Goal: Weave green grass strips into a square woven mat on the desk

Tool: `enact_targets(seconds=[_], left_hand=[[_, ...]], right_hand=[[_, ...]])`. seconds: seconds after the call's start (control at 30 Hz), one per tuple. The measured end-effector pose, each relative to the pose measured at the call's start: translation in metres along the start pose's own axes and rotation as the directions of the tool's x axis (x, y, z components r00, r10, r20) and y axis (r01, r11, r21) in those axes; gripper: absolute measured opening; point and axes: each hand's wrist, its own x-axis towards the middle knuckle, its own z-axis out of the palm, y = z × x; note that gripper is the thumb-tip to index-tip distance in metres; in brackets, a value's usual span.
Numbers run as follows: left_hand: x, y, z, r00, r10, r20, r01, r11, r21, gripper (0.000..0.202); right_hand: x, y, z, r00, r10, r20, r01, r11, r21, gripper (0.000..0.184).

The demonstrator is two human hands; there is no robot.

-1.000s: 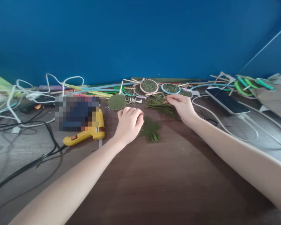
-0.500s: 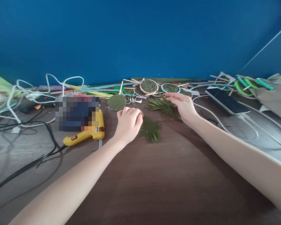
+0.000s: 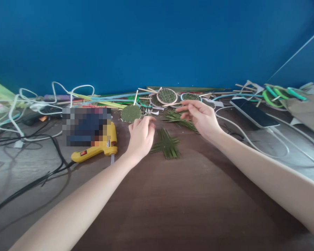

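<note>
My left hand (image 3: 142, 136) hovers just left of a small woven cross of green leaf strips (image 3: 167, 144) lying on the brown table (image 3: 172, 195). Its fingers are loosely bent and a little apart, with nothing visible in them. My right hand (image 3: 202, 118) is over the near end of a loose bundle of green leaf strips (image 3: 180, 120), fingers apart and nothing seen between them. Beyond my left hand lies a round green fan (image 3: 131, 113) with its wooden stick pointing away.
A yellow glue gun (image 3: 108, 143) lies at left beside a blurred-out patch; black and white cables (image 3: 59, 153) run there. Several rimmed round fans, one with a pink rim (image 3: 166, 96), lie along the blue wall (image 3: 157, 42). A phone (image 3: 253, 111) with white cables is at right.
My left hand has drawn slightly left, away from the woven cross, uncovering more of it. My right hand's fingers have spread and come off the leaf-strip bundle, which now lies lower.
</note>
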Motion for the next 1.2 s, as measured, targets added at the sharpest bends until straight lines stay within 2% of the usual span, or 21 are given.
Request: enact_targets(seconds=[0.13,0.23,0.4,0.63,0.73,0.8,0.9,0.97,1.1,1.2], left_hand=[[0.001,0.002,-0.004,0.992,-0.119,-0.026,0.116,0.988,-0.103,0.020],[0.002,0.004,-0.006,0.995,-0.086,0.041,0.090,0.989,-0.116,0.025],[0.005,0.003,-0.003,0.983,-0.015,0.182,0.034,0.995,-0.097,0.026],[0.004,0.002,0.001,0.987,0.062,0.151,-0.067,0.997,0.028,0.018],[0.001,0.002,0.001,0.987,0.134,0.094,-0.145,0.980,0.134,0.018],[-0.001,0.001,0.002,0.982,0.179,0.057,-0.187,0.960,0.210,0.018],[-0.003,0.001,0.003,0.969,0.244,0.031,-0.242,0.921,0.304,0.019],[-0.004,0.001,0.004,0.965,0.261,0.027,-0.254,0.907,0.337,0.019],[-0.004,0.002,0.003,0.973,0.231,0.002,-0.217,0.907,0.360,0.017],[-0.004,0.003,0.003,0.981,0.190,-0.048,-0.162,0.922,0.351,0.011]], right_hand=[[-0.008,-0.009,0.012,0.975,0.048,0.219,-0.091,0.978,0.190,0.015],[-0.012,-0.011,0.016,0.956,0.050,0.291,-0.121,0.965,0.232,0.012],[-0.012,-0.008,0.016,0.942,0.048,0.332,-0.119,0.973,0.198,0.015],[-0.012,-0.006,0.015,0.942,0.056,0.332,-0.113,0.982,0.153,0.019],[-0.014,-0.009,0.015,0.959,0.044,0.281,-0.060,0.997,0.048,0.027],[-0.015,-0.011,0.015,0.972,0.039,0.233,-0.014,0.994,-0.107,0.027],[-0.017,-0.013,0.016,0.974,0.046,0.222,0.036,0.936,-0.350,0.019],[-0.018,-0.014,0.017,0.969,0.041,0.244,0.074,0.892,-0.446,0.014],[-0.017,-0.013,0.017,0.956,-0.010,0.294,0.163,0.851,-0.499,0.009],[-0.016,-0.010,0.016,0.970,-0.016,0.243,0.139,0.856,-0.499,0.010]])
